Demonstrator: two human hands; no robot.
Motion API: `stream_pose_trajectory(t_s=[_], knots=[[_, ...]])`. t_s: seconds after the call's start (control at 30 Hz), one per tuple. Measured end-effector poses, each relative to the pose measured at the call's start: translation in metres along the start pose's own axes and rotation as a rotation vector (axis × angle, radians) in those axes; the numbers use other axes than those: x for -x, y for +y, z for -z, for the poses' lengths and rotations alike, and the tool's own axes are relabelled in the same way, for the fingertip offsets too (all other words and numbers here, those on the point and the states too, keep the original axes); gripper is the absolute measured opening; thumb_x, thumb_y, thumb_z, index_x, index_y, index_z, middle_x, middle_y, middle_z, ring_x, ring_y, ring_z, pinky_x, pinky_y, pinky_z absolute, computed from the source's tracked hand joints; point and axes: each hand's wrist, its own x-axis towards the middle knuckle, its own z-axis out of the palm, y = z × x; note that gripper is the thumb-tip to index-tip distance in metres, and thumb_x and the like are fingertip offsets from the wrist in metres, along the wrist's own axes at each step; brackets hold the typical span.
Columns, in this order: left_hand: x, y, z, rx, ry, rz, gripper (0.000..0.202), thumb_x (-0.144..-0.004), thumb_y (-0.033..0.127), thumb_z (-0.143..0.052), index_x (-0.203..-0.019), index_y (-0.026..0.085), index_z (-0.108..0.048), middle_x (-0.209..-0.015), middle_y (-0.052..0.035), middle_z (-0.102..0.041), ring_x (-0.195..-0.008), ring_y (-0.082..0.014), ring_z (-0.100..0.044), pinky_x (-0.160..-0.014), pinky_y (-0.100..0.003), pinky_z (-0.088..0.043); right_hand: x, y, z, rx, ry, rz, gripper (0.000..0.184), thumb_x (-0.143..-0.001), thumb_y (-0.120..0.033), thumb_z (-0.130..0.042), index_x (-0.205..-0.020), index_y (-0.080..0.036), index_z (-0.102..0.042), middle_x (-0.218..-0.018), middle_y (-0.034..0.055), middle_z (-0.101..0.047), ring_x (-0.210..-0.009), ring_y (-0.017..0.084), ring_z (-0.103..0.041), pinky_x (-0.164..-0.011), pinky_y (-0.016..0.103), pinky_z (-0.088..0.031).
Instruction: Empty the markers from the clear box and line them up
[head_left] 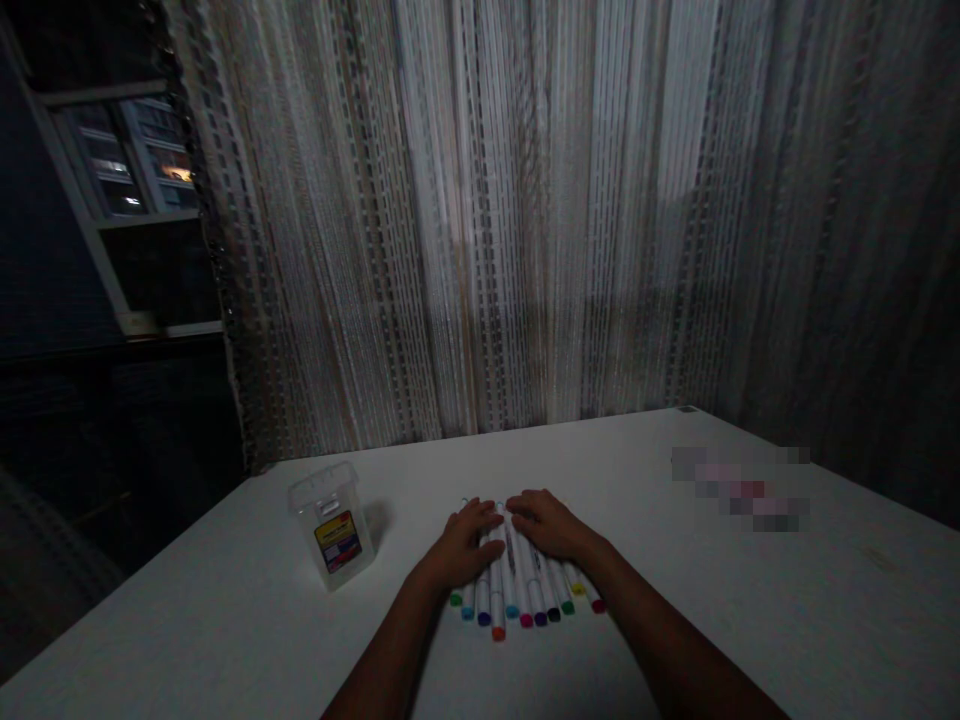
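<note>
Several white markers (517, 575) with coloured ends lie side by side on the white table, their coloured ends toward me. One marker with an orange end (498, 610) sticks out nearer to me than the others. My left hand (466, 548) rests over the left part of the row, palm down, its fingers stretched out. Over the right part lies my right hand (551, 522), also flat with fingers extended. Both hands cover the far portions of some markers, and neither grips one.
A clear plastic container (349, 580) with a lid and a colourful label stands at the left of the white table (225, 600). At the right lies a blurred-out pinkish item (739, 490). A string curtain (480, 250) hangs behind the table, with a window (124, 160) at left.
</note>
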Motion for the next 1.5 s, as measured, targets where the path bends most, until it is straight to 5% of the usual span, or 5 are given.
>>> stream_pose_trajectory(t_s=[0.63, 1.27, 1.5], knots=[[-0.002, 0.004, 0.003, 0.024, 0.105, 0.013, 0.034, -0.073, 0.02, -0.061, -0.106, 0.017, -0.061, -0.126, -0.0124, -0.047, -0.122, -0.0256, -0.036, -0.105, -0.04, -0.024, 0.0, 0.016, -0.001, 0.054, 0.123, -0.262, 0.037, -0.081, -0.024, -0.04, -0.11, -0.011, -0.058, -0.114, 0.0117, -0.059, -0.108, 0.018, -0.049, -0.093, 0.028, -0.033], [-0.004, -0.007, 0.003, 0.021, 0.244, 0.044, 0.033, -0.072, 0.02, -0.057, -0.105, 0.014, -0.059, -0.114, -0.0108, -0.056, -0.11, -0.0224, -0.047, -0.099, -0.035, -0.033, 0.001, 0.014, 0.007, 0.123, 0.108, -0.358, 0.036, -0.08, -0.023, -0.04, -0.107, -0.014, -0.06, -0.11, 0.0082, -0.062, -0.103, 0.018, -0.054, -0.088, 0.026, -0.036], [-0.004, -0.007, 0.008, -0.022, 0.292, 0.054, 0.028, -0.072, 0.017, -0.056, -0.099, 0.016, -0.062, -0.111, -0.0086, -0.057, -0.108, -0.0221, -0.048, -0.096, -0.034, -0.035, 0.003, 0.019, 0.016, 0.23, 0.18, -0.514, 0.035, -0.08, -0.027, -0.038, -0.104, -0.014, -0.061, -0.108, 0.0121, -0.061, -0.105, 0.024, -0.051, -0.087, 0.033, -0.037]])
